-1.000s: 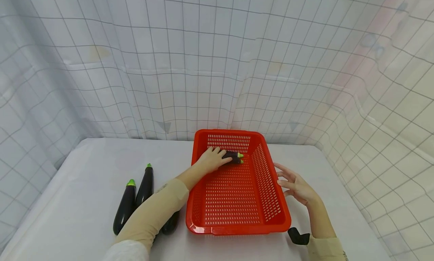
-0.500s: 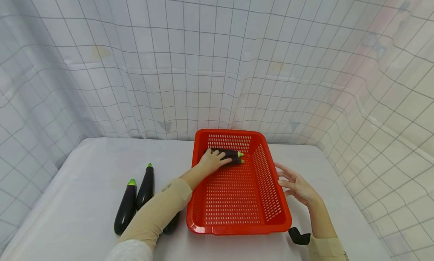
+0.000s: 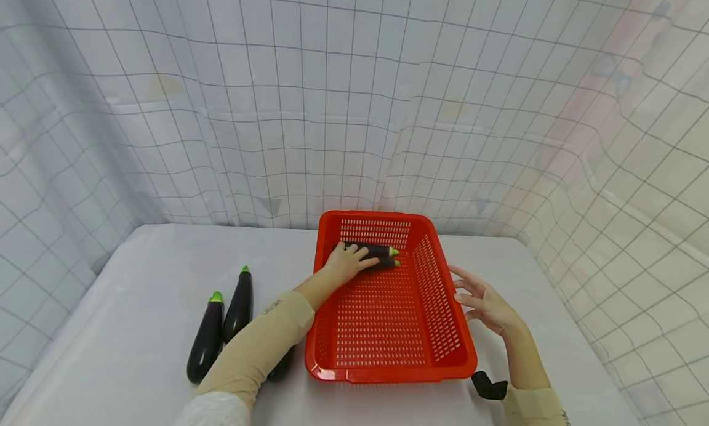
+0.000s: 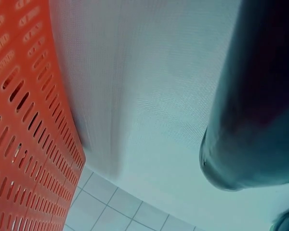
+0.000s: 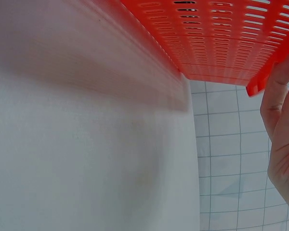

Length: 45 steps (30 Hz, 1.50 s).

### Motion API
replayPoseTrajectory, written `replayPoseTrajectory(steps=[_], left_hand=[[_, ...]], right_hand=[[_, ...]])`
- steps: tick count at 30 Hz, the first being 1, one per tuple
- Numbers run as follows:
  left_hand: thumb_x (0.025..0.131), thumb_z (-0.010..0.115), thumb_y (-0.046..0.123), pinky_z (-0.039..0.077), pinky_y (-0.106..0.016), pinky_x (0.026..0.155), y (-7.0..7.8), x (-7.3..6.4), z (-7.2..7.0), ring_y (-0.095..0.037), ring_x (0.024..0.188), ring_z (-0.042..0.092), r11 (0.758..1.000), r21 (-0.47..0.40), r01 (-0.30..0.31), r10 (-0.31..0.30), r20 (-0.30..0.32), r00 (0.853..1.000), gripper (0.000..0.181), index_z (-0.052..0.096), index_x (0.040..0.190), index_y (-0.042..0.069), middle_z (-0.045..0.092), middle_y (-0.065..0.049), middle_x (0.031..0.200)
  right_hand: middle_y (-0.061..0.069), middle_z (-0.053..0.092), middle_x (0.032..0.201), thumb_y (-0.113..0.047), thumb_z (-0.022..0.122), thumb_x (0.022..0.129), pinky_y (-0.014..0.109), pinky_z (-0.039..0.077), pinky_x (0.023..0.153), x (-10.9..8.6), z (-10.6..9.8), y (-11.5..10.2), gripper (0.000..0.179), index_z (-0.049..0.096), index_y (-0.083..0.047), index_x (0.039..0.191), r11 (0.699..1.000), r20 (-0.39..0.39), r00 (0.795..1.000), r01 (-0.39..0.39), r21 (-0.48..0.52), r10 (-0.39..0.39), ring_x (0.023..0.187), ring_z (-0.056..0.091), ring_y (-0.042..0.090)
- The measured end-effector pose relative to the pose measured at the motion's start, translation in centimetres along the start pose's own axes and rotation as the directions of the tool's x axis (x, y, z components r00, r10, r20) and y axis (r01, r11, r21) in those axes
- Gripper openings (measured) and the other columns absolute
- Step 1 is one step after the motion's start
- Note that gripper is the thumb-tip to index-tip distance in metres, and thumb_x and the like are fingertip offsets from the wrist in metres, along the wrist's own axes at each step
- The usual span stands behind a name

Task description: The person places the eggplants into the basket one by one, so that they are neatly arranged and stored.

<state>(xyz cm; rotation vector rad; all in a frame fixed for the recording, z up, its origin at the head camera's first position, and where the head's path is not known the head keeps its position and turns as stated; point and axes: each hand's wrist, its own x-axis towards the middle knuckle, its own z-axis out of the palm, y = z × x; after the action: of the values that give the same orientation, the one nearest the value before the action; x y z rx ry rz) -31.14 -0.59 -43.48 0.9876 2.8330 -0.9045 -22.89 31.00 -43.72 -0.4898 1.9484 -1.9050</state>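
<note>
Head view: left hand point(image 3: 344, 263), grip relaxed, rests on two eggplants point(image 3: 379, 251) inside red basket point(image 3: 388, 374); right hand point(image 3: 490, 305), grip loose, touches its rim.

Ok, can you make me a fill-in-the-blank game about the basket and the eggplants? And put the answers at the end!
1. The basket is coloured ____.
2. Inside the basket, ____ green stem tips can be seen.
3. The hand touching the eggplants inside the basket is the person's ____ one.
4. The table under the basket is coloured ____.

Missing words: red; two; left; white.
</note>
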Motion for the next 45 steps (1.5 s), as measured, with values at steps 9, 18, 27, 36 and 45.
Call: replayPoseTrajectory(steps=[9, 18, 27, 36, 45], left_hand=[[0.089, 0.058, 0.016, 0.036, -0.04, 0.099, -0.1, -0.3, -0.1, -0.018, 0.122, 0.04, 1.0, -0.011, 0.015, -0.015, -0.023, 1.0, 0.076, 0.013, 0.144, 0.043, 0.034, 0.003, 0.139], [0.089, 0.054, 0.043, 0.038, -0.038, 0.096, -0.5, -0.9, -0.1, -0.018, 0.121, 0.039, 0.997, -0.059, 0.048, -0.054, -0.093, 0.994, 0.067, 0.016, 0.144, 0.041, 0.034, 0.003, 0.14], [0.084, 0.058, 0.049, 0.042, -0.037, 0.087, -1.7, -2.7, -0.5, -0.02, 0.113, 0.046, 0.993, -0.102, 0.063, -0.087, -0.244, 0.966, 0.073, 0.019, 0.144, 0.035, 0.037, -0.001, 0.137], [0.083, 0.061, 0.044, 0.042, -0.044, 0.085, -3.6, -5.7, -0.9, -0.027, 0.111, 0.044, 0.952, -0.3, 0.05, -0.173, -0.399, 0.9, 0.07, 0.029, 0.143, 0.028, 0.04, -0.009, 0.134], [0.083, 0.065, 0.036, 0.039, -0.049, 0.091, -5.2, -9.7, -0.1, -0.033, 0.11, 0.047, 0.873, -0.482, 0.073, -0.31, -0.432, 0.847, 0.068, 0.032, 0.141, 0.024, 0.041, -0.014, 0.132]], right_hand=[[0.011, 0.052, 0.116, 0.001, 0.045, 0.093, 0.04, 0.053, 0.063, -0.1, 0.0, 0.0, 0.058, 0.018, -0.003, 0.145, 1.0, 0.018, 1.0, 0.023, 0.008, -0.023, 0.093, 0.062, 0.02], [0.01, 0.052, 0.116, 0.002, 0.043, 0.093, 0.04, 0.053, 0.063, -0.1, 0.2, -0.1, 0.058, 0.017, -0.003, 0.145, 0.999, 0.021, 0.999, 0.033, -0.001, -0.033, 0.093, 0.062, 0.02], [0.01, 0.052, 0.117, 0.001, 0.044, 0.093, 0.04, 0.053, 0.064, -0.1, 0.1, 0.0, 0.058, 0.017, -0.003, 0.145, 0.999, 0.018, 0.999, 0.03, -0.01, -0.03, 0.093, 0.061, 0.02], [0.011, 0.053, 0.116, 0.001, 0.044, 0.093, 0.039, 0.053, 0.063, -0.1, 0.2, 0.0, 0.058, 0.017, -0.002, 0.144, 1.0, 0.01, 1.0, 0.025, 0.001, -0.025, 0.092, 0.062, 0.02], [0.01, 0.052, 0.116, 0.0, 0.046, 0.093, 0.04, 0.053, 0.064, -0.1, 0.1, 0.1, 0.059, 0.018, -0.004, 0.145, 1.0, -0.003, 1.0, 0.012, -0.007, -0.012, 0.093, 0.062, 0.021]])
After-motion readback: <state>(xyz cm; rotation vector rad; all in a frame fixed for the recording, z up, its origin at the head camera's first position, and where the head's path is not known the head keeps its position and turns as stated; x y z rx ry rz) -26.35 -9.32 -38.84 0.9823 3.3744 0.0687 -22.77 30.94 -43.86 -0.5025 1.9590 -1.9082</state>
